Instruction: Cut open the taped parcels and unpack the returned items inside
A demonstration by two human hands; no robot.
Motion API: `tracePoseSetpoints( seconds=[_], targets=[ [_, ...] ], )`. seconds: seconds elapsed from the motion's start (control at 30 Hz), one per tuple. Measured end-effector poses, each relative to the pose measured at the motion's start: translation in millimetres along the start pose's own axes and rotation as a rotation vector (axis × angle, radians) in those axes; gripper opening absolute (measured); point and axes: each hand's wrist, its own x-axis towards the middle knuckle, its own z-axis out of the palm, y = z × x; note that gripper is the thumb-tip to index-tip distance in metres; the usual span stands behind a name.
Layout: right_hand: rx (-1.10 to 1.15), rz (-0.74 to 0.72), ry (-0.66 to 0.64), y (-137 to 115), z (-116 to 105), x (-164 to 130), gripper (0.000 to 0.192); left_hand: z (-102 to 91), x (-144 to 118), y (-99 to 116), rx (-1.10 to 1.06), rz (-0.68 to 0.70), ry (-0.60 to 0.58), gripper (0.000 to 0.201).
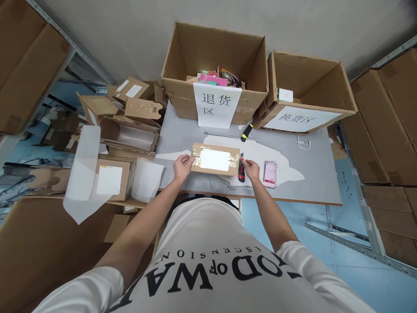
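A taped cardboard box (199, 167) with a large white label lies in front of me on the grey table. At its left end is my left hand (183, 167), fingers closed on the box's edge. My right hand (252, 169) is just beyond the box's right end, its thumb and fingers pinched at a red and black utility knife (241, 169). Under the box and knife spreads a torn white sheet (280, 163). To the right of my right hand lies a phone (270, 174) with a pink screen, partly blurred out.
Behind stand two large open cartons with paper signs, the left carton (176, 98) holding colourful items, the right carton (312, 74) a small white box (285, 94). A yellow and black knife (246, 132) lies before them. Opened boxes (137, 108) pile up at left.
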Motion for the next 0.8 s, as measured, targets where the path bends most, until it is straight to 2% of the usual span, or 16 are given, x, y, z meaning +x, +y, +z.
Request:
tracePoseSetpoints(
  seconds=[0.1, 0.2, 0.27, 0.37, 0.47, 0.6, 0.7, 0.8],
  targets=[
    [-0.259, 0.059, -0.020, 17, 5, -6, 0.038, -1.3, -2, 1, 0.018, 0.002, 0.007, 0.036],
    [-0.412, 0.083, -0.062, 23, 17, -10, 0.044, -4.0, -7, 1, 0.022, 0.036, -0.010, 0.036],
    [-0.478, 0.096, -0.066, 21, 26, -10, 0.045, -6.7, -14, 1, 0.060, 0.094, -0.039, 0.039],
    [-0.545, 0.142, -0.085, 17, 34, -6, 0.048, -10.7, -29, 3, 0.268, 0.266, -0.071, 0.044],
    [-0.557, 0.199, -0.097, 15, 38, -3, 0.052, -11.6, -47, 5, 0.502, 0.507, -0.132, 0.047],
    [-0.530, 0.205, -0.106, 13, 36, -1, 0.053, -6.5, -63, 7, 0.690, 0.745, -0.302, 0.046],
    [-0.504, 0.191, -0.106, 10, 27, 2, 0.054, -1.9, -65, 8, 0.832, 0.824, -0.413, 0.048],
    [-0.402, 0.117, -0.063, 2, 6, 12, 0.058, 0.4, -65, 7, 0.935, 0.841, -0.461, 0.053]
  ],
)
